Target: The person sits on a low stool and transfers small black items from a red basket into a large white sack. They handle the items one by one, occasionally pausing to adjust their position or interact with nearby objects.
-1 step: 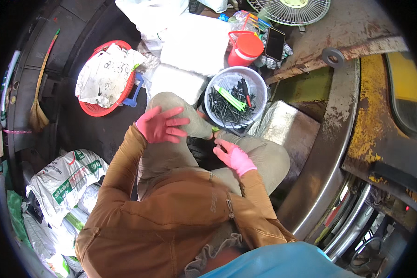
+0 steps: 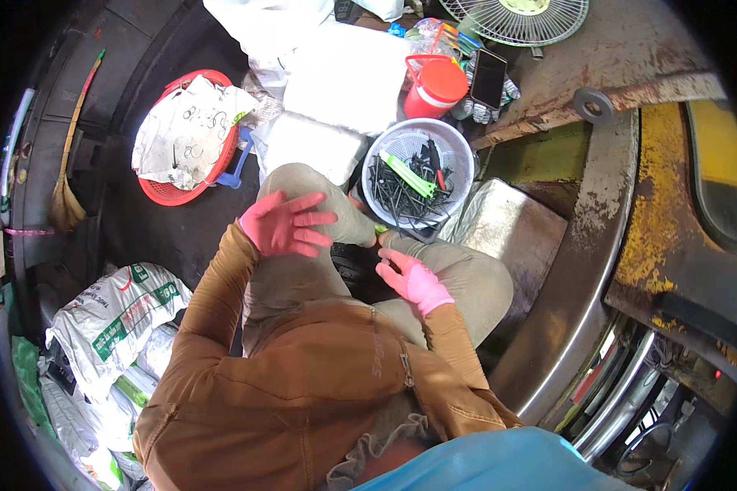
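My left hand [image 2: 288,224], in a pink glove, is held over my bent left knee, palm down, its fingers spread and nothing in them. In a matching glove, my right hand [image 2: 415,278] hovers by my right thigh; its fingers are partly bent and apart, and I see nothing in them. Just beyond my feet stands a pale lavender basket [image 2: 464,168], nearest to my right hand. Many thin black strips [image 2: 397,196] fill it loosely, along with a bundle of bright green strips [image 2: 407,174] and a red-and-black tool [image 2: 436,168] I cannot identify.
Ahead are white sacks [image 2: 344,74], a red lidded jug [image 2: 440,88], a phone [image 2: 488,78] and a fan [image 2: 520,20]. A red basket [image 2: 168,194] under a white sheet is at left, near a broom [image 2: 68,204]. Worn metal machinery [image 2: 581,270] borders my right; printed sacks [image 2: 110,327] lie lower left.
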Motion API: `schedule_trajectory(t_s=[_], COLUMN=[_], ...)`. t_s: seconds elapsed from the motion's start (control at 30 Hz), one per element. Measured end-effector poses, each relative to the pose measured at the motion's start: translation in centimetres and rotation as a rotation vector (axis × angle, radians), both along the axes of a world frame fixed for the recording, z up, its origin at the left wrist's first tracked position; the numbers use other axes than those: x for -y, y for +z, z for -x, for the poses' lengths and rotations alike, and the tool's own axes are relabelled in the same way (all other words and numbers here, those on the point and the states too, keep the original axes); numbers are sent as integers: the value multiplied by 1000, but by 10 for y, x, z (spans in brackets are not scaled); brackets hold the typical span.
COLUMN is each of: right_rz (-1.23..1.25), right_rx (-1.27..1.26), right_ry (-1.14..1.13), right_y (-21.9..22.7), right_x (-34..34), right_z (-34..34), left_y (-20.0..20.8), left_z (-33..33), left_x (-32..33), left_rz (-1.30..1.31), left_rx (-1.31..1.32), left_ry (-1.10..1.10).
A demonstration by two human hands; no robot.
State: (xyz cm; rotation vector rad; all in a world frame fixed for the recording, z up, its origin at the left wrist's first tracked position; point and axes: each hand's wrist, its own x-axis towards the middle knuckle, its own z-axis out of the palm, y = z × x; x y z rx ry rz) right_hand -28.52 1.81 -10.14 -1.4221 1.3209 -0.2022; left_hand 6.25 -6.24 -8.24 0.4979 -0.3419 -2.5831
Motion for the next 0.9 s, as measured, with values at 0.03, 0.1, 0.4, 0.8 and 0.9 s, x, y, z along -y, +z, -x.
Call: schedule_trajectory(t_s=[0.03,0.1,0.4,0.8,0.9], right_rz=[-3,-20,3,17,222], right_rx=[14,5,-32,133,180], right_ry=[5,13,66,-309,-833], right_y=[2,-13,-29,3,10], right_x=[0,-2,10,96,182], right_z=[-1,1,0,14,45], left_y=[1,1,1,-1,-1], left_z=[1,2,10,12,13], left_x=[1,4,28,31,32], left_rz=[0,-1,-76,-106,-99], left_rx=[-22,-68,-185,-273,-276], left_ry=[-12,-37,-167,-165,-184])
